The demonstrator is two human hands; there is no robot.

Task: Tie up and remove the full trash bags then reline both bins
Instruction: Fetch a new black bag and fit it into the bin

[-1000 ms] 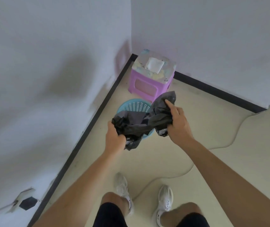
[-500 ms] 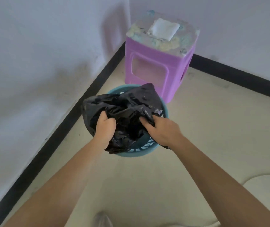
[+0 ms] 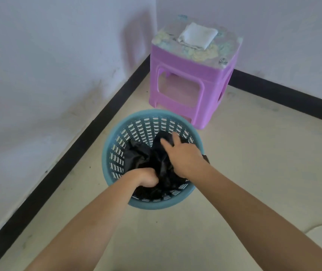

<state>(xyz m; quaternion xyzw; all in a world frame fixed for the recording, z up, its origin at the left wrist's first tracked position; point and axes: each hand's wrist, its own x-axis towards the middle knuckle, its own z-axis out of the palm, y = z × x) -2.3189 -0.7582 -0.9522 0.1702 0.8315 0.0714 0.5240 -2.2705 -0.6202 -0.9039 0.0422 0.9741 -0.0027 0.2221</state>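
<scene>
I'm seeing a beige floor [image 3: 253,163] running into a wall corner, edged with black skirting [image 3: 58,169]. A blue mesh bin [image 3: 157,112] is sitting on it. A purple stool [image 3: 193,73] is standing just behind, with a folded white cloth [image 3: 197,38] lying on top.

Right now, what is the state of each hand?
Left hand: closed, gripping the black bag in the bin.
Right hand: touches the bag; grip cannot be told.
</scene>
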